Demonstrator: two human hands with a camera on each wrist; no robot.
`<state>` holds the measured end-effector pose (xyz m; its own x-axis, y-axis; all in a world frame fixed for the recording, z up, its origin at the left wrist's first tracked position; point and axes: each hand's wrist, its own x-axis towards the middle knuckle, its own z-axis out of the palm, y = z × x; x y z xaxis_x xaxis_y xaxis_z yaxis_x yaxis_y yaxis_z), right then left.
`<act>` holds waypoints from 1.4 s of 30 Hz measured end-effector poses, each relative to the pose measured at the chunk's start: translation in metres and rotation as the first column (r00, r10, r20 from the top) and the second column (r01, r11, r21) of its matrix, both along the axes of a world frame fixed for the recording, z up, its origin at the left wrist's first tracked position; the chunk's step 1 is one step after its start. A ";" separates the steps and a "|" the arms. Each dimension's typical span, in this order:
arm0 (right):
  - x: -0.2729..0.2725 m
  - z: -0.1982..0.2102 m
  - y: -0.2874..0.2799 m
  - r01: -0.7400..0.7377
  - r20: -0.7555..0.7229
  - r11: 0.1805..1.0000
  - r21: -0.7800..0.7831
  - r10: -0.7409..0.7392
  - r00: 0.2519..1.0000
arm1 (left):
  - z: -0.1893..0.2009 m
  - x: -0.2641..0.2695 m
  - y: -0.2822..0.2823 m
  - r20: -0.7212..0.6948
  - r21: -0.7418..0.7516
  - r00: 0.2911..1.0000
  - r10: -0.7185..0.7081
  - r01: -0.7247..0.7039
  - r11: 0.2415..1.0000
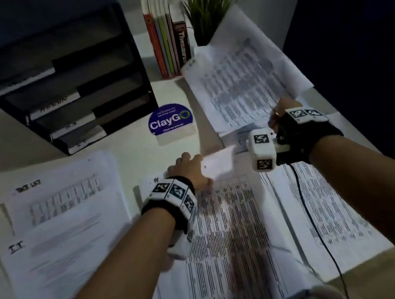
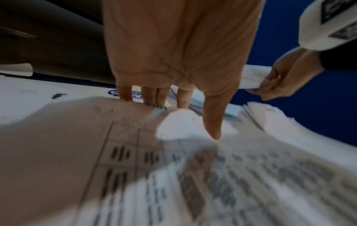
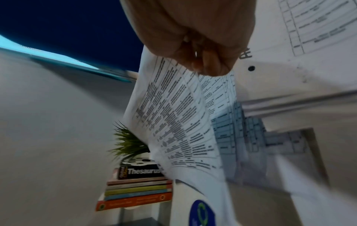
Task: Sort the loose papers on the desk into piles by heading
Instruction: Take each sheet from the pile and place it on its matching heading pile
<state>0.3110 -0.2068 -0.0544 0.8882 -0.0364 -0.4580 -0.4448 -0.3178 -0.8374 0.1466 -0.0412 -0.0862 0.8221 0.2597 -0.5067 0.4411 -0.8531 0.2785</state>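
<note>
My left hand [image 1: 190,169] lies on the top edge of a printed table sheet [image 1: 230,234] in the middle of the desk. Its fingers [image 2: 152,96] are straight, and a white paper corner [image 2: 179,122] curls up beside the thumb. My right hand [image 1: 281,120] is raised at the right and pinches the lower edge of several printed sheets [image 1: 244,77], which fan up and away. In the right wrist view the curled fingers [image 3: 208,64] grip those sheets [image 3: 179,122]. A "TASK LIST" pile [image 1: 55,192] and an "IT" pile [image 1: 65,250] lie at the left. Another table sheet [image 1: 329,206] lies at the right.
A black tiered paper tray [image 1: 63,80] stands at the back left with labelled sheets in it. Upright books [image 1: 166,38] and a green plant [image 1: 207,5] stand at the back. A blue ClayGo sign [image 1: 170,122] sits mid-desk. A black cable [image 1: 316,221] crosses the right sheet.
</note>
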 end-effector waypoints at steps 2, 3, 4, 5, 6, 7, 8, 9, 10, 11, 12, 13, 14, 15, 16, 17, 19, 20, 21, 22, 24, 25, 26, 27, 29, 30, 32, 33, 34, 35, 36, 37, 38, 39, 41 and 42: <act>-0.004 0.009 0.001 -0.037 -0.015 0.994 -0.098 0.036 0.999 | -0.007 -0.003 0.001 0.009 0.065 0.999 -0.033 0.032 0.997; -0.004 0.008 0.000 -0.047 0.000 0.991 -0.128 0.047 0.999 | -0.009 -0.005 0.001 0.032 0.084 0.998 -0.049 0.046 0.995; -0.005 0.009 0.001 -0.078 -0.005 0.975 -0.209 0.079 0.997 | -0.010 -0.007 0.001 0.050 0.092 0.997 -0.053 0.048 0.995; -0.009 0.012 -0.001 -0.148 0.033 0.939 -0.309 0.166 0.986 | -0.011 -0.009 0.001 0.070 0.098 0.996 -0.052 0.045 0.994; -0.013 0.017 0.002 -0.223 -0.048 0.889 -0.400 0.223 0.974 | -0.012 -0.010 0.000 0.084 0.102 0.995 -0.047 0.038 0.994; -0.017 0.021 0.004 -0.271 -0.082 0.860 -0.433 0.262 0.962 | -0.013 -0.012 -0.001 0.098 0.107 0.994 -0.043 0.032 0.994; -0.019 0.020 0.002 -0.320 -0.146 0.818 -0.478 0.285 0.947 | -0.013 -0.013 -0.002 0.109 0.106 0.993 -0.033 0.021 0.994; -0.022 0.020 0.001 -0.326 -0.146 0.814 -0.480 0.293 0.945 | -0.014 -0.014 -0.003 0.127 0.110 0.992 -0.024 0.010 0.994; -0.024 0.021 -0.001 -0.398 -0.168 0.742 -0.539 0.369 0.914 | -0.015 -0.016 -0.005 0.144 0.113 0.990 -0.014 -0.003 0.994; -0.026 0.023 -0.003 -0.430 -0.168 0.688 -0.584 0.416 0.894 | -0.017 -0.018 -0.006 0.157 0.114 0.988 -0.006 -0.012 0.993; -0.025 0.020 -0.003 -0.441 -0.153 0.644 -0.625 0.453 0.878 | -0.018 -0.019 -0.009 0.163 0.116 0.987 0.001 -0.020 0.993; -0.024 0.020 -0.002 -0.438 -0.143 0.595 -0.674 0.476 0.868 | -0.019 -0.019 -0.010 0.169 0.126 0.986 0.002 -0.023 0.992; -0.021 0.018 0.000 -0.449 -0.140 0.562 -0.695 0.506 0.851 | -0.018 -0.019 -0.011 0.171 0.134 0.985 0.000 -0.023 0.991; -0.020 0.018 0.004 -0.463 -0.136 0.558 -0.689 0.528 0.838 | -0.018 -0.019 -0.010 0.173 0.130 0.985 0.000 -0.023 0.991; -0.018 0.018 0.007 -0.486 -0.160 0.534 -0.692 0.543 0.825 | -0.017 -0.019 -0.009 0.170 0.115 0.985 0.003 -0.023 0.993; -0.016 0.019 0.009 -0.491 -0.174 0.531 -0.691 0.537 0.825 | -0.016 -0.020 -0.009 0.168 0.102 0.986 0.005 -0.022 0.995; -0.012 0.017 0.014 -0.471 -0.164 0.531 -0.704 0.525 0.835 | -0.013 -0.022 -0.007 0.158 0.086 0.987 -0.001 -0.013 0.996; -0.007 0.015 0.017 -0.437 -0.141 0.564 -0.701 0.491 0.860 | -0.012 -0.021 -0.006 0.148 0.083 0.989 -0.006 -0.006 0.997; -0.003 0.013 0.020 -0.363 -0.087 0.649 -0.669 0.417 0.905 | -0.010 -0.020 -0.005 0.137 0.083 0.990 -0.013 0.002 0.997; -0.003 0.013 0.023 -0.287 -0.045 0.744 -0.603 0.328 0.944 | -0.010 -0.020 -0.004 0.123 0.080 0.992 -0.016 0.007 0.997; -0.006 0.011 0.028 -0.090 0.003 0.919 -0.384 0.099 0.995 | -0.008 -0.021 -0.003 0.103 0.086 0.995 -0.009 0.000 0.996; -0.005 0.011 0.030 0.006 0.003 0.947 -0.320 -0.005 1.000 | -0.007 -0.023 -0.002 0.097 0.100 0.995 0.000 -0.010 0.995; -0.005 0.012 0.033 0.100 0.003 0.954 -0.281 -0.104 0.995 | -0.007 -0.024 -0.001 0.094 0.120 0.996 0.009 -0.020 0.993; -0.007 0.013 0.034 0.176 0.011 0.944 -0.280 -0.180 0.984 | -0.007 -0.027 0.001 0.094 0.142 0.995 0.020 -0.033 0.989; -0.014 0.019 0.040 0.250 0.081 0.904 -0.346 -0.237 0.968 | -0.007 -0.031 0.004 0.109 0.183 0.993 0.044 -0.063 0.981; -0.021 0.024 0.045 0.247 0.128 0.905 -0.346 -0.215 0.968 | -0.006 -0.033 0.005 0.119 0.197 0.992 0.053 -0.076 0.977; -0.038 0.025 0.057 0.158 0.226 0.949 -0.274 -0.096 0.969 | -0.003 -0.038 0.008 0.136 0.211 0.989 0.065 -0.092 0.973; -0.046 0.022 0.063 0.070 0.279 0.971 -0.228 -0.004 0.960 | -0.003 -0.039 0.010 0.146 0.224 0.987 0.064 -0.096 0.970; -0.055 0.018 0.069 -0.048 0.326 0.980 -0.196 0.111 0.939 | -0.001 -0.041 0.011 0.159 0.243 0.985 0.061 -0.098 0.965; -0.065 0.016 0.074 -0.186 0.349 0.963 -0.197 0.246 0.904 | 0.001 -0.043 0.013 0.171 0.265 0.984 0.055 -0.100 0.959; -0.077 0.014 0.079 -0.328 0.353 0.915 -0.237 0.395 0.848 | 0.003 -0.044 0.013 0.182 0.281 0.982 0.047 -0.097 0.955; -0.087 0.011 0.083 -0.462 0.336 0.834 -0.301 0.546 0.767 | 0.005 -0.046 0.014 0.184 0.288 0.982 0.030 -0.083 0.954; -0.097 0.006 0.087 -0.577 0.301 0.728 -0.370 0.682 0.666 | 0.007 -0.048 0.013 0.173 0.290 0.985 0.004 -0.055 0.955; -0.106 0.001 0.090 -0.659 0.246 0.607 -0.443 0.790 0.562 | 0.009 -0.050 0.012 0.161 0.293 0.986 -0.029 -0.020 0.956; -0.118 -0.008 0.091 -0.714 0.106 0.406 -0.571 0.898 0.427 | 0.011 -0.055 0.011 0.172 0.291 0.982 -0.075 0.022 0.957; -0.122 -0.011 0.090 -0.717 0.057 0.345 -0.606 0.917 0.394 | 0.011 -0.059 0.011 0.195 0.288 0.977 -0.082 0.023 0.957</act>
<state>0.1890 -0.1170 -0.0653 0.6393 0.7120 -0.2905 0.5345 -0.6831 -0.4976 0.0879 -0.0300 -0.0750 0.9161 0.3214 -0.2397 0.3528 -0.9302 0.1011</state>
